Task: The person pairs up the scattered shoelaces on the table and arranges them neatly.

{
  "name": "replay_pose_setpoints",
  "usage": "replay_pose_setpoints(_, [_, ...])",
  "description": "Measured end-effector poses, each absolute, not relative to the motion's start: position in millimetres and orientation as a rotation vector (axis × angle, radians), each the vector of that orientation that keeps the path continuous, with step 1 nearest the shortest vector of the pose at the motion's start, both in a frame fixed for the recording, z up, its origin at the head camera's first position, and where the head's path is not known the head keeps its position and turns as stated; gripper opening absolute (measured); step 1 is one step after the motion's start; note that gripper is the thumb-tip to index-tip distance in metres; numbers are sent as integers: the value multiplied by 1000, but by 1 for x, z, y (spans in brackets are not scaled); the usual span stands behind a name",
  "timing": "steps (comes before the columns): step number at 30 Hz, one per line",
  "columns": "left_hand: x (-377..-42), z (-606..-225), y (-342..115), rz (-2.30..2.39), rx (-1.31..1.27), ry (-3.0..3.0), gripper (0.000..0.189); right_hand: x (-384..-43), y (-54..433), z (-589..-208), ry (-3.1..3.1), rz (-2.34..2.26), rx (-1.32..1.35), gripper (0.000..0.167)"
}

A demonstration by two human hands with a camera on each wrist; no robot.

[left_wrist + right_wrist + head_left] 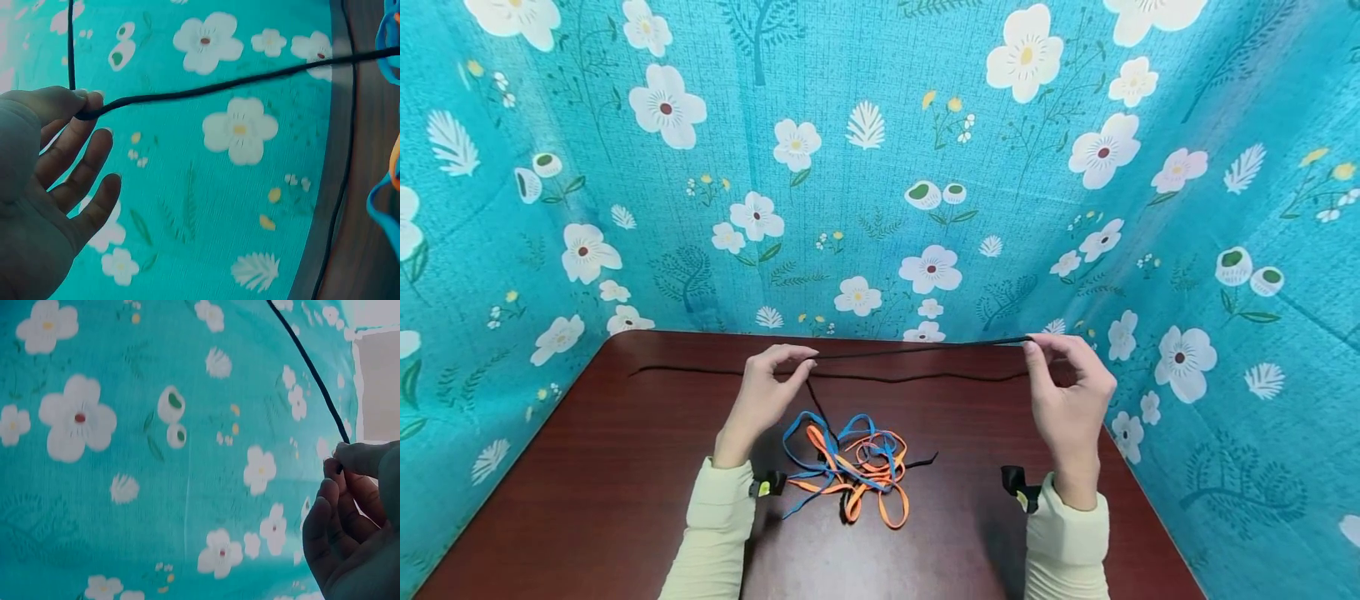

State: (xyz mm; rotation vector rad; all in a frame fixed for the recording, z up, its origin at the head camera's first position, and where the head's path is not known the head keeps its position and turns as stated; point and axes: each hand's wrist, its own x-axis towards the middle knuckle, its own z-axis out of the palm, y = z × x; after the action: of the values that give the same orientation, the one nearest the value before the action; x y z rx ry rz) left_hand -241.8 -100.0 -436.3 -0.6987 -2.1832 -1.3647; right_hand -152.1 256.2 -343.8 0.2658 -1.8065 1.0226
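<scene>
A black cord [917,351] stretches nearly straight between the two raised hands. My left hand [769,393] pinches it between thumb and index finger, and from there the cord drops toward the tangle; in the left wrist view the cord [206,89] bends at the fingertips. My right hand [1071,400] pinches the cord's other end between thumb and fingertip, and the cord [312,372] runs up and away in the right wrist view. Below and between the hands lies a tangle of orange laces [895,510] and blue laces [792,442], with black cord among them.
Another black cord [880,380] lies stretched across the back of the dark red-brown table [587,492]. A short black cord end [922,461] sticks out right of the tangle. Blue flowered cloth [865,225] hangs around the table's back and sides.
</scene>
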Motion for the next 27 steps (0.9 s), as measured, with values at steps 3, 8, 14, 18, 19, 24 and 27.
replay_pose_setpoints(3, [-244,-437,-110,-1329,-656,-2186,18,-155,269,-347,-1815,1024,186,13])
replay_pose_setpoints(8, [-245,-437,-123,-1279,-625,-2194,17,-151,275,-340,-1826,1036,95,14])
replay_pose_setpoints(14, [-244,-436,-134,-1235,-634,-2208,17,-144,283,-335,-1766,1048,-30,16])
replay_pose_setpoints(18, [-242,-435,-145,-1256,-617,-2184,19,-144,292,-339,-1759,1040,-90,17])
replay_pose_setpoints(19, [-241,-435,-148,-1260,-615,-2171,20,-145,295,-340,-1762,1037,-101,17])
replay_pose_setpoints(24, [-240,-434,-164,-1212,-576,-2124,19,-150,304,-345,-1758,1026,-156,20])
replay_pose_setpoints(27, [-239,-435,-175,-1175,-526,-2097,19,-154,316,-353,-1744,1034,-184,21])
